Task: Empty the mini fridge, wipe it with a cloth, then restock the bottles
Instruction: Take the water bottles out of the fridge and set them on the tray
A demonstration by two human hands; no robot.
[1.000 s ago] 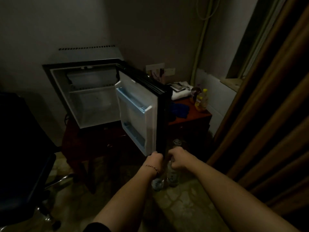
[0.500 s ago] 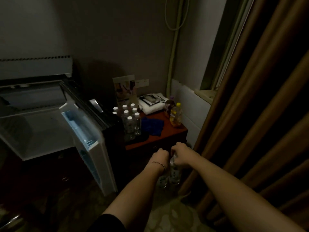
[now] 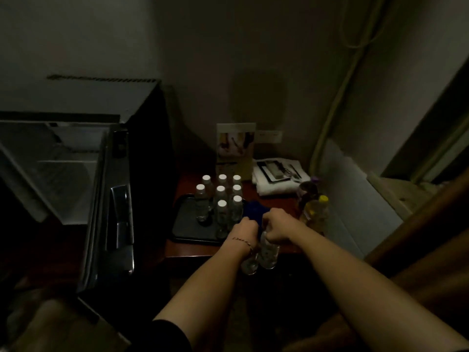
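Fridge first: the small black mini fridge with the white plastic lining (image 3: pixel 63 174) sits far left with its door (image 3: pixel 119 217) swung open, and the shelves I can see look bare. Right of the fridge, on the reddish-brown wooden desk (image 3: pixel 264 194), there's a flat black tray (image 3: pixel 187 224) with a cluster of clear plastic water bottles with white caps (image 3: pixel 222 196) standing on it and just behind it.

Further right of the fridge, the left hand (image 3: pixel 243 231) and right hand (image 3: pixel 278 226) each have their fingers curled round the neck of a clear bottle (image 3: pixel 250 262) (image 3: pixel 269 255), hanging just over the desk's front edge. A dark blue cloth (image 3: pixel 253 210) lies behind the hands.

These look like small full bottles, so a bit heavy, smooth, maybe slick if cold. Neck grip works, but I'd guess grabbing the body is safer. A yellow-capped bottle (image 3: pixel 314 212) stands furthest from the fridge.
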